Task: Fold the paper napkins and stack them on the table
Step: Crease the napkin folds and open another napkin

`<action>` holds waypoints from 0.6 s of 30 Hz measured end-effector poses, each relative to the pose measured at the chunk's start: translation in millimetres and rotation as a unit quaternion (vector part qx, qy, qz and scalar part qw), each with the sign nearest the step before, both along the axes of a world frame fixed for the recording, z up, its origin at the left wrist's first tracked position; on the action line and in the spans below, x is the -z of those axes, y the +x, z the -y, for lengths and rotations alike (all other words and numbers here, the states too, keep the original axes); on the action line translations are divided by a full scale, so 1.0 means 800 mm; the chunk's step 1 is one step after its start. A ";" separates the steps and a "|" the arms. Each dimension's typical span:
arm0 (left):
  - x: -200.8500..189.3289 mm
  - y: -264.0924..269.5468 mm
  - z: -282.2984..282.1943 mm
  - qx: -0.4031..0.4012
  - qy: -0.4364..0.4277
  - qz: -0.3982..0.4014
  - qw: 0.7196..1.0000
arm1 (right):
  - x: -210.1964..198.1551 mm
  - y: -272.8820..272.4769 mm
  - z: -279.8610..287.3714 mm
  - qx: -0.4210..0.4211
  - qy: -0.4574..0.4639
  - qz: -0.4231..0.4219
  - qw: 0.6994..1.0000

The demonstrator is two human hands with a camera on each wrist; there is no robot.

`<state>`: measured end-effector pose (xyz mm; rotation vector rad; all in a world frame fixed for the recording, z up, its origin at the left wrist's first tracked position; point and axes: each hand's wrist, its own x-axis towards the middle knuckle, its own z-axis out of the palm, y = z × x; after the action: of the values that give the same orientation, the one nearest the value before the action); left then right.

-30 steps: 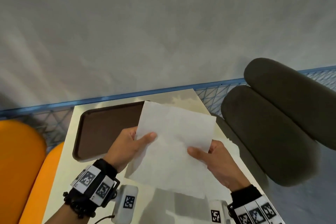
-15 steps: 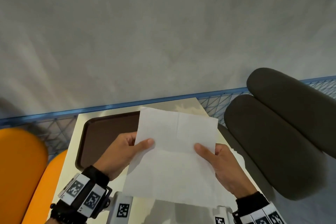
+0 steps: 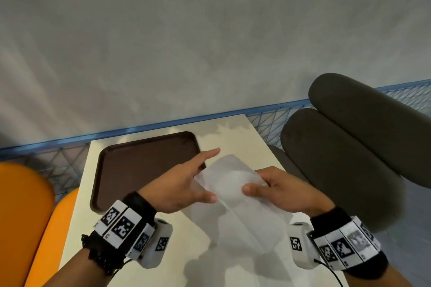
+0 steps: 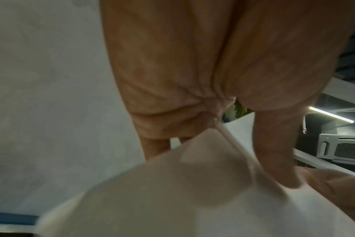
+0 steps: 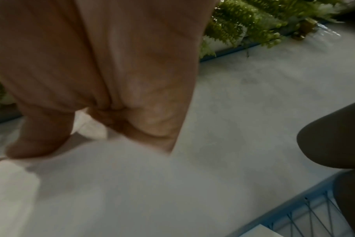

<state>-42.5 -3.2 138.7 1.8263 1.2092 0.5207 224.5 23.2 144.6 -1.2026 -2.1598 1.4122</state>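
Note:
A white paper napkin (image 3: 231,184) hangs between both hands above the pale table (image 3: 163,251), bent over on itself and blurred by motion. My left hand (image 3: 207,177) holds its left edge, thumb on top, other fingers behind the sheet and index finger pointing straight out. The left wrist view shows that thumb (image 4: 274,160) pressing on the napkin (image 4: 172,200). My right hand (image 3: 258,182) grips the right edge, thumb over it and fingers curled underneath. In the right wrist view the thumb (image 5: 36,141) lies on the napkin (image 5: 12,184).
A dark brown tray (image 3: 144,168) lies on the table's far left part, just beyond my left hand. A dark grey padded chair (image 3: 349,158) stands close on the right, an orange seat (image 3: 23,216) on the left. A blue mesh railing (image 3: 263,121) runs behind the table.
The napkin was held up flat and open; now its top part has come down and the sheet is bent over. Both hands have dropped toward the table, and the left index finger has straightened.

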 end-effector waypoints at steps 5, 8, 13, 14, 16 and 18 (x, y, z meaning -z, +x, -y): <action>-0.007 -0.007 0.003 -0.047 -0.001 0.169 0.985 | 0.019 0.028 -0.009 0.063 -0.058 -0.062 0.994; -0.013 -0.022 0.005 -0.118 0.011 0.258 0.959 | 0.045 0.036 -0.001 0.139 -0.158 -0.264 0.941; -0.016 -0.031 0.012 -0.206 0.081 0.253 0.942 | 0.040 0.003 0.026 0.183 -0.168 -0.417 0.874; -0.018 -0.031 0.014 -0.212 0.086 0.241 0.943 | 0.038 -0.002 0.025 0.197 -0.144 -0.412 0.878; -0.019 -0.032 0.017 -0.200 0.071 0.221 0.952 | 0.032 -0.008 0.021 0.210 -0.080 -0.370 0.901; -0.017 -0.033 0.017 -0.178 0.046 0.207 0.961 | 0.025 -0.014 0.019 0.203 -0.025 -0.326 0.923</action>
<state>-69.3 -16.8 152.4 1.4717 1.2336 1.1184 213.0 8.0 124.6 -0.9352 -1.3417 1.4157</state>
